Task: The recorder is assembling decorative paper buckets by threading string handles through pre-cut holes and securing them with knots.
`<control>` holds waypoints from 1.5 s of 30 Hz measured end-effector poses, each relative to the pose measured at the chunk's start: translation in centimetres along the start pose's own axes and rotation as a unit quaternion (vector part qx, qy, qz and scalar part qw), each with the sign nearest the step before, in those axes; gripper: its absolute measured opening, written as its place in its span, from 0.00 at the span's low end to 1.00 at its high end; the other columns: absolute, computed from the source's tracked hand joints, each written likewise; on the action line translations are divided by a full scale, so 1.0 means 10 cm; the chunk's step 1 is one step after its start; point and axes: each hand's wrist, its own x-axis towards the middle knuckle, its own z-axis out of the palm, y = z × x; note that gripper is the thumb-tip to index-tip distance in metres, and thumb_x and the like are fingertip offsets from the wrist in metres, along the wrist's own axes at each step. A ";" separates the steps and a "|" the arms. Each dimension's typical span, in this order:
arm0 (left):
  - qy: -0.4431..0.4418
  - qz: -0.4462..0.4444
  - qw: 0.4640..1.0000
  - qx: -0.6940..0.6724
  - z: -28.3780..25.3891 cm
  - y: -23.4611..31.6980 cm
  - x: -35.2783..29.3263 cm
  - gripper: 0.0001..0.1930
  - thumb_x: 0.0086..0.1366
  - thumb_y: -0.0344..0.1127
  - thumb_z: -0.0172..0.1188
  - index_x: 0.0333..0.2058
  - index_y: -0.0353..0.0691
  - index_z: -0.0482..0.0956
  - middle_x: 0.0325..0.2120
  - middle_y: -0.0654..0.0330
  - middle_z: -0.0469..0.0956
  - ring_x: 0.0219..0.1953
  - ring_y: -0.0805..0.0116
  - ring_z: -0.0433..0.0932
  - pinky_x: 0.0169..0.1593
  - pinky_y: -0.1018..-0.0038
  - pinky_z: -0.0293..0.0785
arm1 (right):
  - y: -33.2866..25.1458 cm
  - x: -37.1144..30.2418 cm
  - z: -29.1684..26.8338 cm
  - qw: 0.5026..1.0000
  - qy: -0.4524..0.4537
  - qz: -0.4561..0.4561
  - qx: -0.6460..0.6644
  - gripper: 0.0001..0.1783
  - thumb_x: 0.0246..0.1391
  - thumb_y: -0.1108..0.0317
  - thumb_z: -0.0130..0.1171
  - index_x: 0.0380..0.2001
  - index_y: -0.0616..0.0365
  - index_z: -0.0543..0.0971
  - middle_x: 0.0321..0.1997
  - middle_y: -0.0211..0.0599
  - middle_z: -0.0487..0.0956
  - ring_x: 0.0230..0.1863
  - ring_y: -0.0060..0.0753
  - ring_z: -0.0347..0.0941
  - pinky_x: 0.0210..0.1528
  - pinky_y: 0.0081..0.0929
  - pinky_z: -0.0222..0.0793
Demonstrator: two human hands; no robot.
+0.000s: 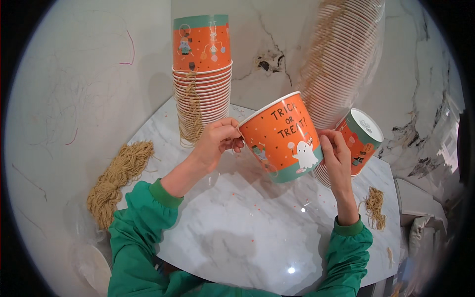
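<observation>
Above the table I hold an orange paper bucket on its side at a tilt. It has a white rolled rim, a green band round its base, black lettering and a white ghost. My left hand pinches the bucket at its rim, fingertips closed. My right hand grips the base end, with the thumb side on the green band and some fingers hidden behind. The inside of the bucket faces away from view.
A tall stack of upturned buckets stands back left, tan strings hanging down it. A shorter stack leans at right, before a plastic-wrapped column of white-rimmed buckets. Tan string bundles lie on the marbled table's left and right edges.
</observation>
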 end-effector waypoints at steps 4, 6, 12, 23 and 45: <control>-0.005 0.004 1.000 -0.004 -0.02 -0.01 0.01 0.04 0.58 0.31 0.54 0.30 0.38 0.74 0.25 0.63 0.76 0.27 0.73 0.74 0.34 0.75 0.71 | -0.05 -0.01 0.05 1.000 -0.019 -0.004 0.021 0.11 0.66 0.67 0.54 0.45 0.64 0.76 0.39 0.31 0.78 0.39 0.19 0.72 0.40 0.20 0.69; -0.007 0.006 1.000 -0.003 -0.02 -0.01 0.01 0.04 0.58 0.31 0.54 0.30 0.38 0.74 0.25 0.63 0.76 0.27 0.73 0.74 0.34 0.75 0.71 | -0.05 -0.02 0.05 1.000 -0.021 -0.008 0.012 0.11 0.66 0.68 0.54 0.45 0.63 0.76 0.39 0.31 0.78 0.38 0.19 0.72 0.40 0.20 0.69; -0.009 0.055 0.996 0.070 -0.03 0.04 -0.02 0.03 0.57 0.29 0.53 0.29 0.37 0.74 0.26 0.65 0.75 0.28 0.75 0.73 0.33 0.77 0.71 | -0.12 -0.07 0.05 0.998 -0.035 -0.050 -0.019 0.10 0.65 0.70 0.54 0.46 0.62 0.77 0.41 0.30 0.78 0.37 0.16 0.72 0.36 0.18 0.68; -0.049 0.418 0.807 0.414 0.02 0.26 -0.09 0.07 0.46 0.21 0.56 0.27 0.35 0.71 0.32 0.60 0.73 0.29 0.71 0.73 0.33 0.77 0.73 | -0.27 -0.08 0.07 0.987 -0.041 0.045 0.147 0.20 0.71 0.56 0.47 0.47 0.64 0.77 0.33 0.30 0.78 0.31 0.18 0.73 0.28 0.17 0.67; -0.075 0.507 0.699 0.499 -0.09 0.15 -0.01 0.11 0.41 0.20 0.56 0.27 0.36 0.71 0.32 0.57 0.74 0.30 0.60 0.75 0.32 0.71 0.73 | -0.20 -0.06 0.14 0.957 0.016 0.115 0.266 0.18 0.65 0.66 0.53 0.55 0.62 0.71 0.38 0.29 0.78 0.31 0.15 0.72 0.23 0.15 0.66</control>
